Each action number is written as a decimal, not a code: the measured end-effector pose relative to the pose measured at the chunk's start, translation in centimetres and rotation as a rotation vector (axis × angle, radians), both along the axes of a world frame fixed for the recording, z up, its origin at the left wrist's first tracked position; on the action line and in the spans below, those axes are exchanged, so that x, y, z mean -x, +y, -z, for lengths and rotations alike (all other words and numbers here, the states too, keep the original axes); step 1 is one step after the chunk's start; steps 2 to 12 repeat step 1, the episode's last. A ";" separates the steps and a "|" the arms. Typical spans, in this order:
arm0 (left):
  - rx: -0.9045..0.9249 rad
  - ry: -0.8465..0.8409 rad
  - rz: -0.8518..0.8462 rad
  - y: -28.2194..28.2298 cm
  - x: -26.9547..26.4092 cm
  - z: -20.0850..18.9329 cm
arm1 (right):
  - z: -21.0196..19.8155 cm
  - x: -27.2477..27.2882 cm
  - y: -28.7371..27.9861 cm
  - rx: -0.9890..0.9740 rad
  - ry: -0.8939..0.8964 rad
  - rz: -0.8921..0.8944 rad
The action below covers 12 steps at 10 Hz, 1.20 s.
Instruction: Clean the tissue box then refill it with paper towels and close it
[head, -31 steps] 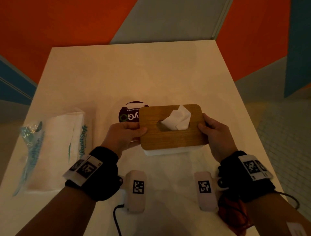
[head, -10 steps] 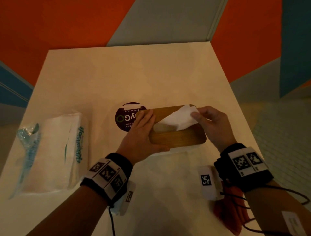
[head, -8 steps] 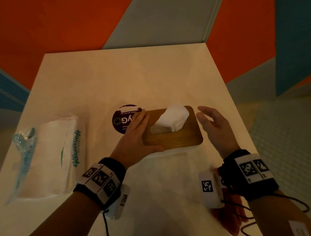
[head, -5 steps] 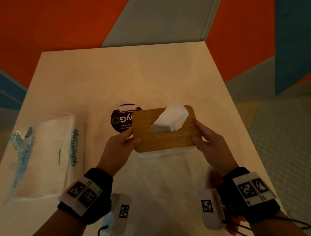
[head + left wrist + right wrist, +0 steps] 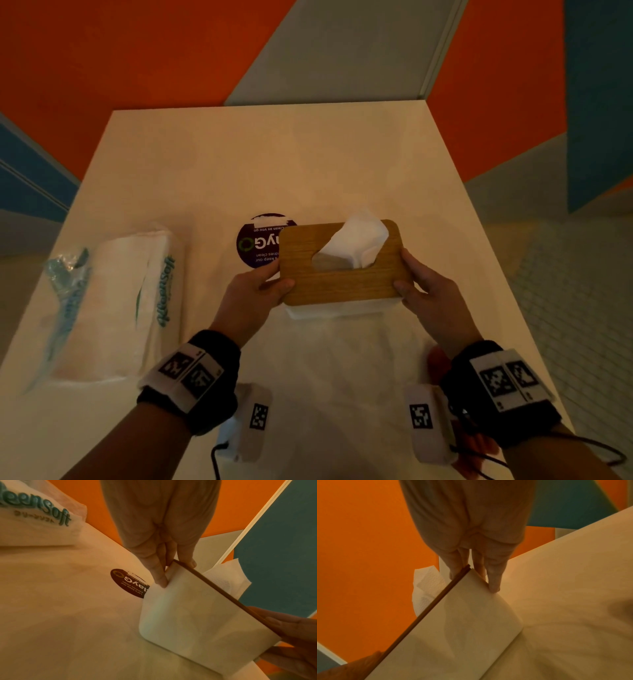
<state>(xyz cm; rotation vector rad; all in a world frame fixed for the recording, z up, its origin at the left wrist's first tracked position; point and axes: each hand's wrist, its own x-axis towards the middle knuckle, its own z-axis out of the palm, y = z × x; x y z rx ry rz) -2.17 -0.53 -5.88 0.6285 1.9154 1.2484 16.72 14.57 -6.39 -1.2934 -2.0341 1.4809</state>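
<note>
Both hands are back at the box's ends: left hand and right hand each clasp the box by its wooden lid, thumbs on top, where a second ago the left pressed flat and the right tugged the towel. Box sits frame centre. Left, a pack reads "KleenSoft". Behind, a round sticker reads "Clean as you go".
</note>
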 end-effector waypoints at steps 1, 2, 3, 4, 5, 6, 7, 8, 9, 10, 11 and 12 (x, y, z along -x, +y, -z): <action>0.040 -0.019 -0.094 -0.7 0.2 0.1 | -0.2 0.0 0.1 -0.016 0.029 0.009; 0.040 -0.019 -0.094 -0.7 0.2 0.1 | -0.2 0.0 0.1 -0.016 0.029 0.009; 0.040 -0.019 -0.094 -0.7 0.2 0.1 | -0.2 0.0 0.1 -0.016 0.029 0.009; 0.040 -0.019 -0.094 -0.7 0.2 0.1 | -0.2 0.0 0.1 -0.016 0.029 0.009; 0.040 -0.019 -0.094 -0.7 0.2 0.1 | -0.2 0.0 0.1 -0.016 0.029 0.009; 0.040 -0.019 -0.094 -0.7 0.2 0.1 | -0.2 0.0 0.1 -0.016 0.029 0.009; 0.040 -0.019 -0.094 -0.7 0.2 0.1 | -0.2 0.0 0.1 -0.016 0.029 0.009; 0.040 -0.019 -0.094 -0.7 0.2 0.1 | -0.2 0.0 0.1 -0.016 0.029 0.009; 0.040 -0.019 -0.094 -0.7 0.2 0.1 | -0.2 0.0 0.1 -0.016 0.029 0.009; 0.040 -0.019 -0.094 -0.7 0.2 0.1 | -0.2 0.0 0.1 -0.016 0.029 0.009; 0.040 -0.019 -0.094 -0.7 0.2 0.1 | -0.2 0.0 0.1 -0.016 0.029 0.009; 0.040 -0.019 -0.094 -0.7 0.2 0.1 | -0.2 0.0 0.1 -0.016 0.029 0.009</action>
